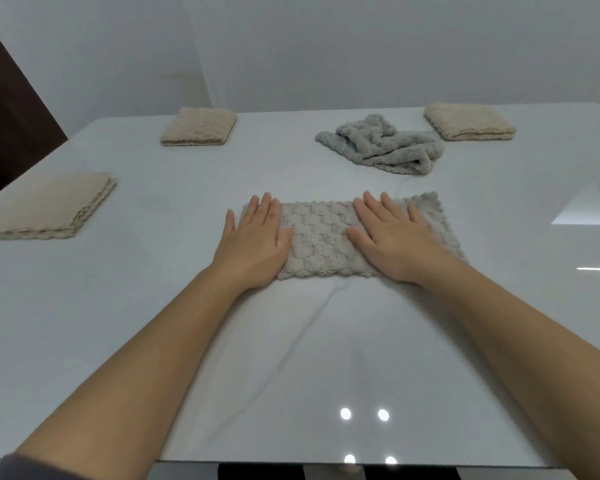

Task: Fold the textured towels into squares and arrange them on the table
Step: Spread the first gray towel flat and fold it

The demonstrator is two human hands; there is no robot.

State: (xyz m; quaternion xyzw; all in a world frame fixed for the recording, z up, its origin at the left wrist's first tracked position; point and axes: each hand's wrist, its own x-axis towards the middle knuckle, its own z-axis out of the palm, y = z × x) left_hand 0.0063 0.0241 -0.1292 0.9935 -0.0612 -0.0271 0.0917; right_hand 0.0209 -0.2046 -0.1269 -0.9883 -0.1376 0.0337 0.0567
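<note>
- Both hands lie flat and grip nothing. The left hand is palm down, fingers straight and close together, pressing the left end of the half-folded towel. Its thumb lies off the cloth on the table.
- The right hand is palm down with fingers slightly spread, pressing the right part of the same towel. Its thumb points inward on the cloth.
- Both forearms are bare, reach in from the near edge and converge toward the towel. A dark sleeve shows at the bottom left.
- The table is white and glossy, with light spots reflected near the front edge.
- The half-folded towel is grey-beige with a bumpy weave. It lies as a long rectangle crosswise at table centre, its right end sticking out past the right hand.
- The near-left folded towel is a beige square by the left edge.
- The crumpled towel is a grey, unfolded heap beyond the right hand.
- The far-right folded towel is beige and sits just beside the heap.
- The far-left folded towel is beige and sits at the far edge.
</note>
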